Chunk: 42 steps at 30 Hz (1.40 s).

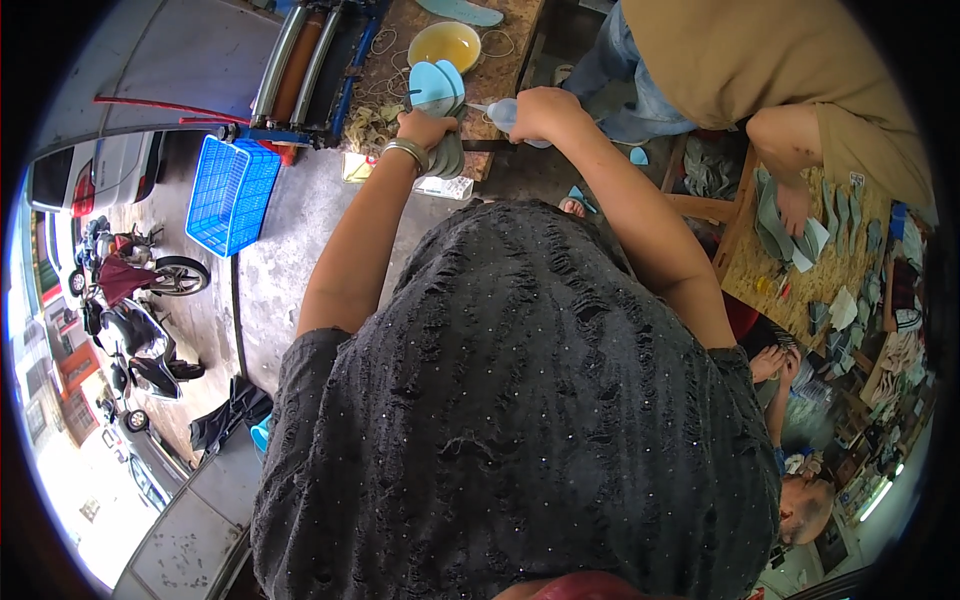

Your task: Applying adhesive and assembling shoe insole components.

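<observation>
My left hand [427, 128] is wrapped round a fanned stack of insole-shaped pieces [434, 88], light blue at the far end and grey-green nearer me. The stack is over the near edge of a worn wooden table [495, 72]. Just right of it, my right hand [550, 113] grips a translucent white squeeze bottle [503, 114]. The bottle's thin nozzle points left toward the stack, and I cannot tell whether it touches. Beyond the stack sits a bowl [445, 46] of yellowish liquid. Another light-blue insole piece [460, 11] lies farther back.
A machine with rollers [300, 65] adjoins the table's left side. A blue plastic basket [232, 195] stands on the floor at left. At right, a co-worker's hand [795, 208] rests among grey-green pieces on another wooden table [765, 285]. Motorbikes [150, 345] stand at far left.
</observation>
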Motion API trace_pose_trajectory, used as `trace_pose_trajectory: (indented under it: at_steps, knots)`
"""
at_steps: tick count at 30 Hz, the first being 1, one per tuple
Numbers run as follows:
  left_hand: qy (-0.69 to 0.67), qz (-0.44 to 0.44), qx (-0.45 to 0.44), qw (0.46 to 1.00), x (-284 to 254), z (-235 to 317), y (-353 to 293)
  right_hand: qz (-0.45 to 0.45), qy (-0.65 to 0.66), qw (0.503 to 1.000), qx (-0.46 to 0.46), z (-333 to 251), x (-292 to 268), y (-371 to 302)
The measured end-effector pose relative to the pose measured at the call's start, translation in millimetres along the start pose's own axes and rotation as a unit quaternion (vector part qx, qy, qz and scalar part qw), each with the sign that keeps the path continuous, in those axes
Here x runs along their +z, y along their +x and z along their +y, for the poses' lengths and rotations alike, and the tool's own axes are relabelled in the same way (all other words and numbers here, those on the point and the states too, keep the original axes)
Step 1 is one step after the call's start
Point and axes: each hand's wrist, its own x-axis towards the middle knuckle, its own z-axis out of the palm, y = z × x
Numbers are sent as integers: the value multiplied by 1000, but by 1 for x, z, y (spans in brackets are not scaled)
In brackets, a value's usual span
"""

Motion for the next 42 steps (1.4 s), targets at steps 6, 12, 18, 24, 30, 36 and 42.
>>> trace_pose_trajectory:
  at_steps: [6,12,18,24,30,36,42]
  knots:
    - [13,-28,24,999,-2,0,2,-5,2,1000,5,0,1,2]
    - [-25,-1,7,1000,5,-9,10,-2,10,1000,7,-1,2,3]
    - [-52,-9,0,999,8,-17,19,-5,15,1000,4,-2,2,1]
    - [-74,38,35,996,15,-26,25,-4,23,1000,8,-6,0,-2]
    - [-81,8,47,996,12,-16,18,-7,28,999,15,-2,1,-3]
    - [-165,-7,33,986,12,-23,14,13,35,999,-1,-5,0,-3]
    - [-304,-55,-35,950,3,-8,-18,12,53,999,3,1,5,-3]
